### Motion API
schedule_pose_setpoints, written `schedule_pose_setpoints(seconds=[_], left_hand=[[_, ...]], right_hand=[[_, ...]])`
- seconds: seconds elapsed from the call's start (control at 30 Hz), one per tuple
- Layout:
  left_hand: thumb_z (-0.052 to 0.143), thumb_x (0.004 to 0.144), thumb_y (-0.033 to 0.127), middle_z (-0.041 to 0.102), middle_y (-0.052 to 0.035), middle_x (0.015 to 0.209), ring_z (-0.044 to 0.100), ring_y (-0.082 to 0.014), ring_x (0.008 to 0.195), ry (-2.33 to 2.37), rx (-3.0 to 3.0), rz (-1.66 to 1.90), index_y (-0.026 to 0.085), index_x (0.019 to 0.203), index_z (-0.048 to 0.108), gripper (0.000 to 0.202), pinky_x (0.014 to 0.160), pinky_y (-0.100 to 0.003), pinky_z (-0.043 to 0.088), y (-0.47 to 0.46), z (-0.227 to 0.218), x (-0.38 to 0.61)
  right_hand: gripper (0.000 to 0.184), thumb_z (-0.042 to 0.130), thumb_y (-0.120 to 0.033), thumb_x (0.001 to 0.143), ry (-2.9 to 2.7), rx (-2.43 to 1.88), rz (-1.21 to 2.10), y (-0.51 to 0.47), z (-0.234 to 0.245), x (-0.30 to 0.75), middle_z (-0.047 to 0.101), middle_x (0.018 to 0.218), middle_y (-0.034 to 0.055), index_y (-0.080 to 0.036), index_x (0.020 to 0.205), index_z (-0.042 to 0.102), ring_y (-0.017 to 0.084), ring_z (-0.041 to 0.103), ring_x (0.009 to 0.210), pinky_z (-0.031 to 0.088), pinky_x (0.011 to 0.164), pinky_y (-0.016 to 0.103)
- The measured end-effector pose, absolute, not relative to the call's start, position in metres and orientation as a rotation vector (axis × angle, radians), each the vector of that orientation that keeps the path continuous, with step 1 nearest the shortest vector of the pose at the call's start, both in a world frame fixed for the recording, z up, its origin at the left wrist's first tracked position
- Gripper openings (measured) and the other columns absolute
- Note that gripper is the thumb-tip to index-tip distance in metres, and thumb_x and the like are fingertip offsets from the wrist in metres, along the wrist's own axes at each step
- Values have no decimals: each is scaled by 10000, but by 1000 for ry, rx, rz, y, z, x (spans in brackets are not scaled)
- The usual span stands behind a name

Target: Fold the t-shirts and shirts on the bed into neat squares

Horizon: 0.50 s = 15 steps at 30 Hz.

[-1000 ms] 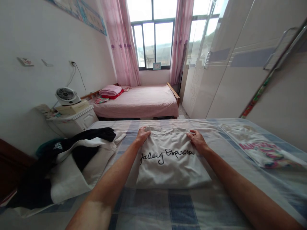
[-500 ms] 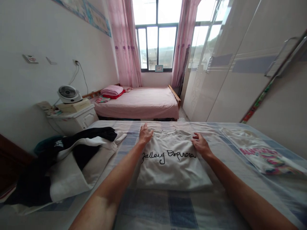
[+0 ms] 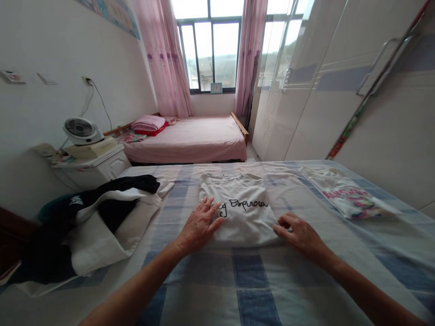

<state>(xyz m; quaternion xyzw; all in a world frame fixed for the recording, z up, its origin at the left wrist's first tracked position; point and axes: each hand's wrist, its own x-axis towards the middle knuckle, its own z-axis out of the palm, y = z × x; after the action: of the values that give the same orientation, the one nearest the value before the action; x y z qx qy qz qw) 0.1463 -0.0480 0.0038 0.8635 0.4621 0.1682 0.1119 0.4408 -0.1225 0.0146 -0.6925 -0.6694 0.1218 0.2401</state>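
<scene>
A folded white T-shirt (image 3: 246,228) with dark handwritten-style lettering lies front up on the bed, its collar at the far end. My left hand (image 3: 200,222) rests on its left side, fingers spread and covering the first part of the lettering. At the near right corner, my right hand (image 3: 301,233) is closed, thumb and curled fingers at the shirt's edge. Another folded white T-shirt (image 3: 350,194) with a pink and multicoloured print lies farther right. A loose heap of black and white clothes (image 3: 102,226) is on the left.
A checked blue and white sheet (image 3: 249,267) covers the bed under the clothes. Beyond stands a pink bed (image 3: 190,138) below the window. At left, a fan (image 3: 82,130) sits on a white cabinet (image 3: 98,170). White wardrobes (image 3: 306,99) line the right side.
Both hands have come from the shirt's shoulders toward its near end. My right hand has closed at the near corner. The view has shifted slightly right and down.
</scene>
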Motion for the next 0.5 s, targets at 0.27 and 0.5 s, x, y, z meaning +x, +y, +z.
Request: schedule_pose_setpoints(seconds=[0.27, 0.5], left_hand=[[402, 899, 515, 407, -97, 1448, 312, -281, 1361, 1353, 2657, 442, 252, 1345, 476, 523, 1113, -496, 227, -47, -5, 148], [463, 890, 454, 357, -112, 1476, 252, -291, 1385, 1223, 2830, 547, 240, 1340, 473, 499, 1116, -507, 209, -58, 9, 172]], right_hand=[[183, 466, -308, 747, -1874, -1867, 322, -136, 9, 455, 603, 741, 34, -234, 586, 511, 196, 577, 749, 452, 730, 332], [381, 429, -431, 878, -2051, -1608, 21, -97, 35, 420, 515, 1343, 78, -255, 1184, 574, 248, 438, 1253, 322, 1042, 433]])
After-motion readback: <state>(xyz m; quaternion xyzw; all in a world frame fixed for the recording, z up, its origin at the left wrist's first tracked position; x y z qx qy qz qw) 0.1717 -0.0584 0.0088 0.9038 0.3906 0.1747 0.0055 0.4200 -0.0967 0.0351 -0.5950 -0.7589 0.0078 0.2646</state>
